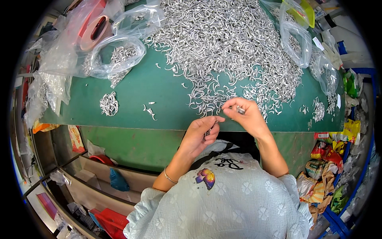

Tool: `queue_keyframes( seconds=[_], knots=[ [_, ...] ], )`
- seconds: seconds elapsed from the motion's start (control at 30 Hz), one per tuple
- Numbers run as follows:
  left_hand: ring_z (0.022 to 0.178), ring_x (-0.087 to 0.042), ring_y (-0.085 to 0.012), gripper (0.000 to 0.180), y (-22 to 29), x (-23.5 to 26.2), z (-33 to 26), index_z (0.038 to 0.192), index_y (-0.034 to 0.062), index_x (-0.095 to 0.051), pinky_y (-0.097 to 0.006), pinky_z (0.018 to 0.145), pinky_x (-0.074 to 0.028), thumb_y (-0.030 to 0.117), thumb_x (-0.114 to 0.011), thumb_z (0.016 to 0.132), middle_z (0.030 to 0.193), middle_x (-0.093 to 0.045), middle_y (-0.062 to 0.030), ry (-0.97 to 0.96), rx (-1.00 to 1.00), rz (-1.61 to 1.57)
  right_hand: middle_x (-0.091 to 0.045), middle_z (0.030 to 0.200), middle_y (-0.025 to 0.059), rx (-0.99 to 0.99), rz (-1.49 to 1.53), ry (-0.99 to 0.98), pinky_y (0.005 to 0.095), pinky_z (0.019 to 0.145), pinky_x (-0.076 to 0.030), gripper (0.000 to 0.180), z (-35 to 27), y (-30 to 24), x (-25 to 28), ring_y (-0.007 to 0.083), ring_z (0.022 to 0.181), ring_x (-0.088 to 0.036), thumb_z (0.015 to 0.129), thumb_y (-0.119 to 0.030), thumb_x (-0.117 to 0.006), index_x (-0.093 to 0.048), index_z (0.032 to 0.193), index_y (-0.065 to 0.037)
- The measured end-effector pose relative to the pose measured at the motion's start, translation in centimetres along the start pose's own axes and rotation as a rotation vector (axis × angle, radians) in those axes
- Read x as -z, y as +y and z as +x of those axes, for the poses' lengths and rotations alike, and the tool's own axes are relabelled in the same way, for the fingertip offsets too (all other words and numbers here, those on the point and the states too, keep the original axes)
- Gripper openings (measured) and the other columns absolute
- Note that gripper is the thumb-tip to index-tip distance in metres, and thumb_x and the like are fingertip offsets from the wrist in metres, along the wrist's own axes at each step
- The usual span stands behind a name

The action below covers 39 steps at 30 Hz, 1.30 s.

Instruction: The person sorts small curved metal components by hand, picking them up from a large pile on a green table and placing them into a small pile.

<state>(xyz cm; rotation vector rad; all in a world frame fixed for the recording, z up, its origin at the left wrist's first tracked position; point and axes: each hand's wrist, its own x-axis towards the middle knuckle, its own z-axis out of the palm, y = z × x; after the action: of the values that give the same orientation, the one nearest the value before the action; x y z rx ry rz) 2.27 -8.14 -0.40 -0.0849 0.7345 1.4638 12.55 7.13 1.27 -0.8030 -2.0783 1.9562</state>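
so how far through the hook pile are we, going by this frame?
Early, by the look of it. Done: a small heap of metal hooks set apart on the green table, and bags of hooks at the left. In hand: the right hand pinches one piece; the left hand holds a few near the table edge. Left: the big loose pile covers much of the table.
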Motion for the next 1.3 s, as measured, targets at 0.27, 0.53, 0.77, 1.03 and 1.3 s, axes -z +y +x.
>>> queue_keyframes(
  seconds=[0.27,0.53,0.77,1.03,1.3],
  knots=[
    [0.051,-0.032,-0.0084,0.032,-0.4,0.3,0.3,0.072,0.0055,-0.049,-0.023,0.05,-0.034,0.027,-0.041,0.094,0.061,-0.036,0.0008,-0.116,-0.064,-0.309,-0.061,0.066,0.0102,0.283,-0.808,0.218,0.037,0.048,-0.043,0.009,1.8,0.9,-1.5,0.0293,0.053,-0.056,0.077,-0.012,-0.061,-0.062,0.085,-0.009],
    [0.054,-0.034,-0.0107,0.034,-0.5,0.5,0.7,0.064,0.0088,-0.043,-0.024,0.056,-0.042,0.027,-0.042,0.093,0.062,-0.034,-0.0002,-0.07,-0.016,-0.541,-0.062,0.069,0.0108,0.11,-0.818,0.211,0.0388,0.049,-0.044,0.011,1.4,0.0,-0.2,0.03,0.057,-0.059,0.076,-0.016,-0.063,-0.06,0.083,-0.008],
    [0.058,-0.036,-0.0052,0.018,-0.3,-1.0,0.5,0.1,0.0016,-0.055,-0.016,0.045,-0.036,0.016,-0.049,0.091,0.07,-0.04,0.0009,0.196,-0.081,-0.252,-0.06,0.062,0.0107,0.241,-0.911,0.217,0.036,0.047,-0.043,0.01,1.9,1.2,-0.7,0.0281,0.053,-0.057,0.077,-0.016,-0.063,-0.063,0.082,-0.008],
    [0.047,-0.029,-0.0015,0.021,-0.8,0.3,0.5,0.103,0.0029,-0.054,-0.015,0.037,-0.023,0.019,-0.045,0.093,0.064,-0.036,0.0037,-0.005,-0.077,-0.258,-0.057,0.063,0.0023,-0.026,-0.388,0.114,0.0239,0.053,-0.04,0.011,0.6,-0.4,0.5,0.0069,0.057,-0.049,0.081,-0.01,-0.062,-0.063,0.086,0.0],
    [0.06,-0.042,-0.0064,0.023,-0.2,-1.7,0.7,0.101,0.0028,-0.054,-0.019,0.052,-0.037,0.022,-0.045,0.093,0.071,-0.044,0.001,0.184,-0.177,-0.194,-0.059,0.063,0.0033,0.17,-0.079,0.04,0.026,0.05,-0.04,0.013,-0.1,0.8,-0.3,0.0055,0.056,-0.047,0.082,-0.011,-0.06,-0.062,0.085,0.001]
  ],
)
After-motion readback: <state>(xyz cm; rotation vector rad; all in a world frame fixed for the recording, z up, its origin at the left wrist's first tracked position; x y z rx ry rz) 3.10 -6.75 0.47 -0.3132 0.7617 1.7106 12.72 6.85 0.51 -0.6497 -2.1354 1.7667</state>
